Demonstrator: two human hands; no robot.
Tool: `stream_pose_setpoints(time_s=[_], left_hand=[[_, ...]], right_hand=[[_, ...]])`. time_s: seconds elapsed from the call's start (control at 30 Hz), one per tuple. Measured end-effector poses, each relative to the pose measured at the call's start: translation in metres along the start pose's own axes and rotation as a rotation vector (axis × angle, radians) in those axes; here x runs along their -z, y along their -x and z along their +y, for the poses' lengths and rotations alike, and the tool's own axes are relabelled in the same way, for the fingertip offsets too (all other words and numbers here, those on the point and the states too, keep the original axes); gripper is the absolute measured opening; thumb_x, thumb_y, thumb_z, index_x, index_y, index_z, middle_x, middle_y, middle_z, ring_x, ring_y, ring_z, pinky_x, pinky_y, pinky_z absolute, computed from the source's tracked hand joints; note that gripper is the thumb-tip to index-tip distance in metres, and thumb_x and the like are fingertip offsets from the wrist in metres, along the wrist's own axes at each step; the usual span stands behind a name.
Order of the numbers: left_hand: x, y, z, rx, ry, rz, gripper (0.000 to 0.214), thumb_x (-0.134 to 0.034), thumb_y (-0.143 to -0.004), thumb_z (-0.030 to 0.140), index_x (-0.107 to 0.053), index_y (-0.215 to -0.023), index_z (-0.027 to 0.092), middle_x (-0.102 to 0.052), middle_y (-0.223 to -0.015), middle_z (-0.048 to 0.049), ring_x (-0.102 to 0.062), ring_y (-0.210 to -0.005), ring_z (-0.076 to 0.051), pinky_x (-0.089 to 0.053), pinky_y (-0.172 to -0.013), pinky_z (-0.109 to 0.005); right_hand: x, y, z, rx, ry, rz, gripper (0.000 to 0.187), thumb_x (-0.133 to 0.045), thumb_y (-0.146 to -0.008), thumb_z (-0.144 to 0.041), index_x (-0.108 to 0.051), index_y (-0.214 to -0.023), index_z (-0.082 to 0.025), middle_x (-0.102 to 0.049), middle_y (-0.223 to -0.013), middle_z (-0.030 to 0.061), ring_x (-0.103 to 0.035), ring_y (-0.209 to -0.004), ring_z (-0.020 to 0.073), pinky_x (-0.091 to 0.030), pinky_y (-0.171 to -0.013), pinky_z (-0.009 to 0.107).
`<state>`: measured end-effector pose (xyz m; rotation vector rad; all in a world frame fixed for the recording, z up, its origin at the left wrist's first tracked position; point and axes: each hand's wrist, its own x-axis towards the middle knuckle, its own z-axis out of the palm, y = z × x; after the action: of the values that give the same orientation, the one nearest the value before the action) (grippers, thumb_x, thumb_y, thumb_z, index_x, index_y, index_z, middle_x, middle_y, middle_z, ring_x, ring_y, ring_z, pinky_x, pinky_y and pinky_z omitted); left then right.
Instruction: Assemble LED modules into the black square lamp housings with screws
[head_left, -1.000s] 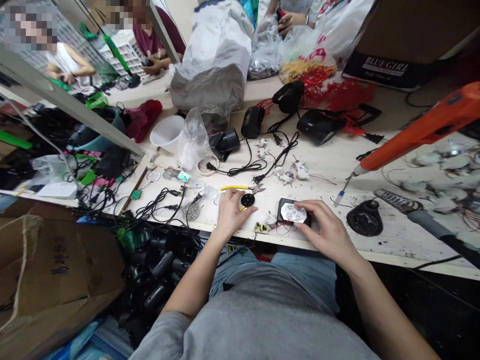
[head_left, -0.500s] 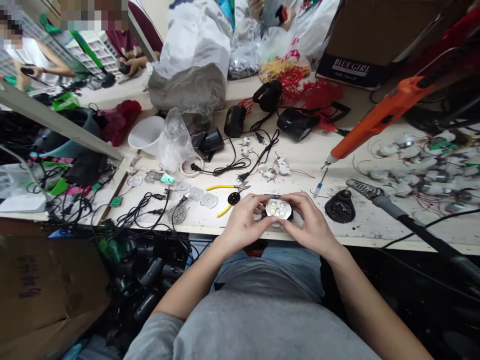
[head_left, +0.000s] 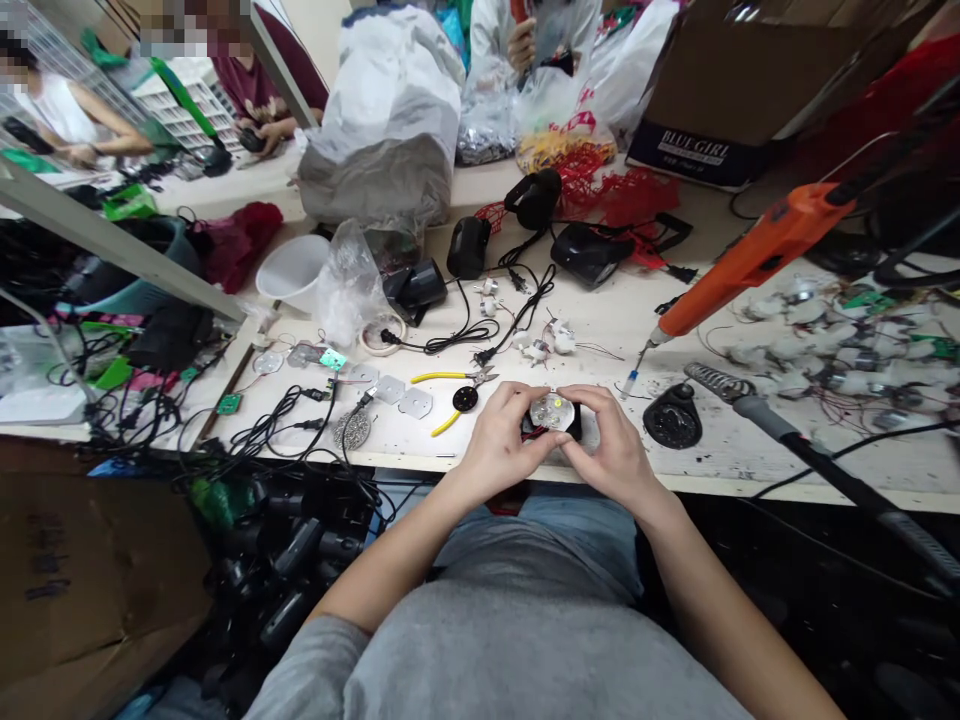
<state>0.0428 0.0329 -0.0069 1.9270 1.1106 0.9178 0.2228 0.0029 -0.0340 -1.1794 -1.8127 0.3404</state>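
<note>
Between both hands, above the bench's front edge, is an LED lamp head (head_left: 553,412) with a clear round face and a black housing. My left hand (head_left: 504,432) grips its left side, thumb at the near rim, where red wire shows. My right hand (head_left: 606,432) is closed round its right side, thumb tip close to the other thumb. Left of my left hand lie yellow-handled cutters (head_left: 444,378) with a round black disc (head_left: 465,399) over one handle. Flat metal plates (head_left: 415,403) sit farther left.
An orange electric screwdriver (head_left: 742,262) hangs at the right, above a soldering iron holder (head_left: 750,405) and a black dish (head_left: 673,418). White motor-like parts (head_left: 817,330) with wires cover the right side. Black lamp housings (head_left: 592,250) lie at the back. Co-workers' hands (head_left: 523,45) show beyond.
The lamp head has tilted in my hands, so its LED face shows less plainly and more of the black housing is visible. Across the bench, a co-worker's hand now holds up a red-handled tool.
</note>
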Motion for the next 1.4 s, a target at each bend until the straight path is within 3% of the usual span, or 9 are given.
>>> stream_pose_setpoints(time_s=[0.13, 0.23, 0.4, 0.63, 0.77, 0.87, 0.97, 1.17, 1.4], left_hand=[[0.001, -0.007, 0.002, 0.293, 0.429, -0.045, 0.056, -0.085, -0.072, 0.044, -0.067, -0.117, 0.017, -0.067, -0.111, -0.0087, -0.066, -0.093, -0.019, -0.058, -0.074, -0.029], [0.0, -0.011, -0.001, 0.491, 0.722, -0.053, 0.056, -0.087, -0.069, 0.044, -0.067, -0.113, 0.015, -0.069, -0.099, -0.0051, -0.067, -0.082, -0.015, -0.057, -0.073, -0.027], [-0.004, -0.011, -0.003, 0.613, 0.856, -0.086, 0.075, -0.087, -0.068, 0.046, -0.057, -0.13, 0.019, -0.069, -0.093, -0.0013, -0.07, -0.075, -0.016, -0.06, -0.074, -0.032], [-0.008, -0.005, -0.003, 0.562, 0.797, -0.166, 0.077, -0.081, -0.072, 0.035, -0.052, -0.142, 0.021, -0.07, -0.088, 0.0, -0.066, -0.07, -0.013, -0.062, -0.077, -0.034], [-0.004, 0.004, -0.002, 0.516, 0.688, -0.172, 0.084, -0.08, -0.072, 0.027, -0.046, -0.148, 0.023, -0.069, -0.115, -0.008, -0.07, -0.078, -0.014, -0.061, -0.076, -0.031], [0.004, 0.011, -0.004, 0.399, 0.442, -0.043, 0.058, -0.076, -0.076, 0.025, -0.06, -0.132, 0.021, -0.063, -0.128, -0.0119, -0.07, -0.074, -0.011, -0.059, -0.065, -0.024], [0.013, 0.015, -0.011, 0.259, 0.227, 0.01, 0.026, -0.068, -0.084, 0.026, -0.069, -0.108, 0.018, -0.066, -0.11, -0.0081, -0.069, -0.071, -0.011, -0.059, -0.062, -0.022], [0.015, 0.009, -0.021, 0.102, -0.021, 0.033, 0.026, -0.067, -0.085, 0.019, -0.066, -0.11, 0.02, -0.066, -0.103, -0.0048, -0.069, -0.08, -0.014, -0.061, -0.077, -0.029], [0.005, -0.007, -0.018, -0.066, -0.2, -0.085, 0.042, -0.075, -0.079, 0.016, -0.063, -0.119, 0.022, -0.069, -0.113, -0.0069, -0.064, -0.109, -0.025, -0.053, -0.098, -0.042]], right_hand=[[0.001, -0.009, -0.013, 0.125, 0.04, 0.04, 0.053, -0.06, -0.091, -0.012, -0.044, -0.14, -0.026, -0.061, -0.127, 0.0137, -0.062, -0.121, 0.0271, -0.056, -0.099, 0.049], [0.0, -0.014, -0.017, 0.105, 0.024, 0.081, 0.043, -0.064, -0.091, -0.013, -0.054, -0.13, -0.026, -0.066, -0.119, 0.0116, -0.065, -0.114, 0.0256, -0.058, -0.094, 0.046], [0.003, -0.015, -0.014, -0.006, 0.009, 0.053, 0.023, -0.055, -0.096, -0.012, -0.066, -0.112, -0.024, -0.071, -0.096, 0.006, -0.07, -0.089, 0.0195, -0.061, -0.077, 0.036], [0.008, -0.018, -0.01, -0.066, -0.004, -0.037, 0.021, -0.062, -0.095, -0.024, -0.066, -0.116, -0.023, -0.072, -0.105, 0.0082, -0.07, -0.096, 0.0217, -0.061, -0.082, 0.038], [0.009, -0.02, -0.003, -0.053, 0.057, -0.056, 0.016, -0.058, -0.097, -0.024, -0.067, -0.111, -0.023, -0.073, -0.101, 0.0078, -0.07, -0.095, 0.0226, -0.06, -0.084, 0.04], [0.011, -0.02, -0.001, 0.003, 0.101, -0.141, 0.018, -0.057, -0.097, -0.019, -0.066, -0.112, -0.021, -0.072, -0.1, 0.0091, -0.068, -0.095, 0.0237, -0.059, -0.084, 0.043], [0.011, -0.021, -0.001, 0.033, 0.084, -0.246, 0.023, -0.052, -0.098, -0.015, -0.064, -0.116, -0.02, -0.071, -0.104, 0.0101, -0.066, -0.098, 0.0245, -0.059, -0.085, 0.045], [0.004, -0.023, -0.001, 0.05, 0.079, -0.235, 0.029, -0.047, -0.099, -0.013, -0.061, -0.122, -0.021, -0.069, -0.108, 0.0107, -0.064, -0.103, 0.0263, -0.057, -0.089, 0.048], [0.007, -0.02, -0.011, 0.02, 0.279, -0.26, 0.033, -0.044, -0.095, -0.006, -0.064, -0.119, -0.016, -0.067, -0.103, 0.0139, -0.059, -0.096, 0.0295, -0.057, -0.087, 0.05]])
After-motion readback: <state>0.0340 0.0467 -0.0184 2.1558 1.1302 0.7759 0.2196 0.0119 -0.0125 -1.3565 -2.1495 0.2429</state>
